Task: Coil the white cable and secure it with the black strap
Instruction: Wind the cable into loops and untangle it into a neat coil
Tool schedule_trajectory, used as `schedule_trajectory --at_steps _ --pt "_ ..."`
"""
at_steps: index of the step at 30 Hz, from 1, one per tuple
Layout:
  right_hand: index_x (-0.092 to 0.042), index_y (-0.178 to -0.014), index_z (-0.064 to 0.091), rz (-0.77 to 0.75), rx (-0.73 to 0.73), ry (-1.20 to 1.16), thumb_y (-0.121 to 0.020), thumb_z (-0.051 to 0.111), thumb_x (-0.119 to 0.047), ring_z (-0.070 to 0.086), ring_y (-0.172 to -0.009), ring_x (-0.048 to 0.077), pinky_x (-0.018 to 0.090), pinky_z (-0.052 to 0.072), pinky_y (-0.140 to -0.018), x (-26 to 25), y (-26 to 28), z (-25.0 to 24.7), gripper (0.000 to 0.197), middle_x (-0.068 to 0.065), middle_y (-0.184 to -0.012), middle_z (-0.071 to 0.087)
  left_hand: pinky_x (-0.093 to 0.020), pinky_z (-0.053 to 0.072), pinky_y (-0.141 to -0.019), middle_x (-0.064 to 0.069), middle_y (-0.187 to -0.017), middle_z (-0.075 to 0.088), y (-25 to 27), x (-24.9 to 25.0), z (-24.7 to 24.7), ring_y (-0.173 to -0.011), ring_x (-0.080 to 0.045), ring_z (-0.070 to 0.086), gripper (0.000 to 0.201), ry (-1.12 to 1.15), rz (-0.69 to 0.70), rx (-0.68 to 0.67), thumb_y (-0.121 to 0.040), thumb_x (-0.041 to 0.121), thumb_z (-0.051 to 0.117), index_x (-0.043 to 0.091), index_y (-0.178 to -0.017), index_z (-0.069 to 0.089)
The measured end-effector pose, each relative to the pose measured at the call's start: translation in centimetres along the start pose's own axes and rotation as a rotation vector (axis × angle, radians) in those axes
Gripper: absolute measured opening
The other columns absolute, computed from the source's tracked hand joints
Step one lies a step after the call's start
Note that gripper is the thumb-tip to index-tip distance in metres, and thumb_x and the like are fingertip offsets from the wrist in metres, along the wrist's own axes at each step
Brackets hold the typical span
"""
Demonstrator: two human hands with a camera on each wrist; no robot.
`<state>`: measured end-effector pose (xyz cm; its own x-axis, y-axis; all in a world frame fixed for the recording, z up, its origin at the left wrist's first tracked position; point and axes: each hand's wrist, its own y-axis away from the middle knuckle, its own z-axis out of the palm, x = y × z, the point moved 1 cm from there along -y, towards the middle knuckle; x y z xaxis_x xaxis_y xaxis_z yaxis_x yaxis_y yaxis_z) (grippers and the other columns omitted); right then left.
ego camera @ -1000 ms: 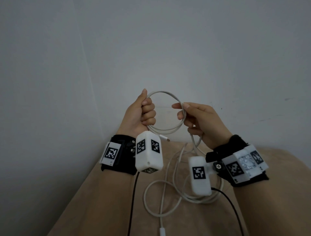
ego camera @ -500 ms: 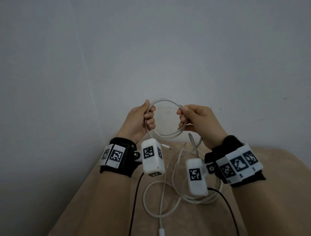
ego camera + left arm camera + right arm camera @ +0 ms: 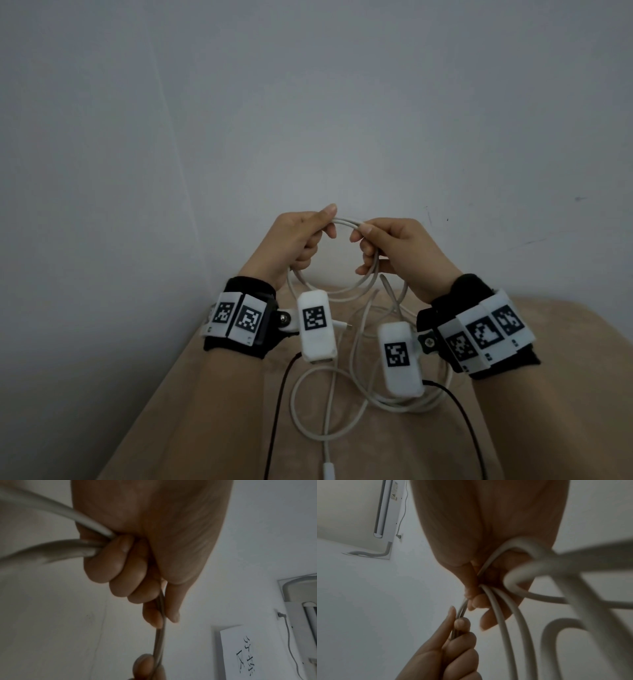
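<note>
I hold a small round coil of the white cable (image 3: 344,222) up in front of the wall. My left hand (image 3: 301,240) grips the coil's left side, fingers curled round two strands of the white cable (image 3: 85,546). My right hand (image 3: 387,246) pinches the top right of the coil and has more turns of the white cable (image 3: 501,615) running through its fingers. The rest of the cable lies in loose loops (image 3: 329,404) on the beige surface below, with one plug (image 3: 342,324) hanging under the coil and another plug (image 3: 329,474) at the bottom edge. No black strap is in view.
The beige cloth surface (image 3: 205,411) runs under my forearms, and a grey wall (image 3: 308,120) stands close behind. Black leads (image 3: 277,404) trail from the wrist cameras. The wrist views show a wall air conditioner (image 3: 385,513) and a white paper sign (image 3: 243,653).
Both hands moved closer together at the top of the coil. My right hand brought another turn of cable up to the left hand, and the loop now looks smaller and tighter.
</note>
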<state>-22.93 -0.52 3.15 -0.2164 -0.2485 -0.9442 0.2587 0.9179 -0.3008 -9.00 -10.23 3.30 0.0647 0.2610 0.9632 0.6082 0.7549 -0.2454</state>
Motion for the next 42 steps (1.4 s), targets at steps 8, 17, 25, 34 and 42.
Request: schedule_trajectory --at_steps 8,17,25,34,42 --pt "-0.01 -0.104 0.066 -0.114 0.131 0.036 -0.092 0.059 -0.011 0.065 -0.084 0.015 0.027 0.055 -0.082 0.4 -0.6 -1.1 0.013 0.008 -0.091 0.069 -0.015 0.014 -0.035 0.01 -0.047 0.025 -0.1 0.3 -0.5 -0.036 -0.005 0.016 0.041 0.114 0.02 0.141 -0.096 0.041 0.053 0.018 -0.064 0.042" --pt "0.007 -0.092 0.069 0.175 -0.289 0.157 -0.096 0.052 -0.016 0.062 -0.047 0.018 0.024 0.052 -0.045 -3.6 2.1 0.0 0.029 0.019 -0.067 0.07 -0.015 0.013 -0.034 0.011 -0.043 0.026 0.0 1.4 -1.9 -0.033 -0.004 0.017 0.04 0.333 0.037 0.46 -0.097 0.038 0.051 0.017 -0.065 0.043" --pt "0.016 -0.11 0.054 0.458 -0.127 -0.173 -0.1 0.046 -0.012 0.068 -0.051 0.02 0.022 0.053 -0.047 0.0 0.9 3.1 0.031 0.019 -0.071 0.067 -0.016 0.014 -0.033 0.011 -0.043 0.025 0.3 2.4 -1.1 -0.033 -0.004 0.016 0.04 0.508 0.115 0.501 -0.097 0.04 0.05 0.016 -0.066 0.042" --pt "0.003 -0.108 0.062 0.242 0.018 -0.456 -0.097 0.047 -0.002 0.069 -0.059 0.013 0.019 0.057 -0.056 1.2 0.2 3.0 0.019 0.01 -0.076 0.074 -0.017 0.013 -0.031 0.01 -0.043 0.023 -0.2 2.0 0.4 -0.032 -0.003 0.015 0.041 0.535 -0.024 0.295 -0.098 0.042 0.047 0.018 -0.066 0.04" --pt "0.006 -0.099 0.063 0.248 -0.151 -0.661 -0.086 0.049 0.009 0.068 -0.087 0.024 0.032 0.058 -0.081 0.4 0.3 2.5 0.019 0.017 -0.089 0.069 -0.016 0.015 -0.03 0.011 -0.04 0.024 -0.4 1.0 -0.1 -0.03 -0.004 0.016 0.041 0.55 -0.069 0.4 -0.098 0.042 0.048 0.017 -0.066 0.041"
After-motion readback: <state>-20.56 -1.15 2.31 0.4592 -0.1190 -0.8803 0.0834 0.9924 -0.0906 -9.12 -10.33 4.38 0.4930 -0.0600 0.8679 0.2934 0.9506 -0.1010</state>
